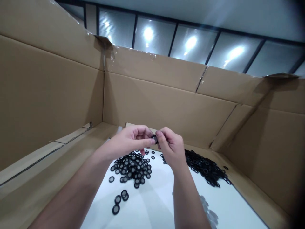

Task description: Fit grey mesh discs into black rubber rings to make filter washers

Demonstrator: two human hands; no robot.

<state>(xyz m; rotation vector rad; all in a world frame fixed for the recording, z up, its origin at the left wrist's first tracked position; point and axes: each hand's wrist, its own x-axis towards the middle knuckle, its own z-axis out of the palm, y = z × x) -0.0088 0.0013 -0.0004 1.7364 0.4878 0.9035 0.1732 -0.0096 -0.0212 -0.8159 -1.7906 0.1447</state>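
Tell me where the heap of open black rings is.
In the head view, the heap of open black rings is right of centre, at the white board's far right corner, just right of the right hand and beyond the pale discs.

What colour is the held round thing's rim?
The round thing has a black rim, in the head view.

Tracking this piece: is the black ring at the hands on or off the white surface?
Off: the left hand and right hand hold the black ring between them, raised from the white surface.
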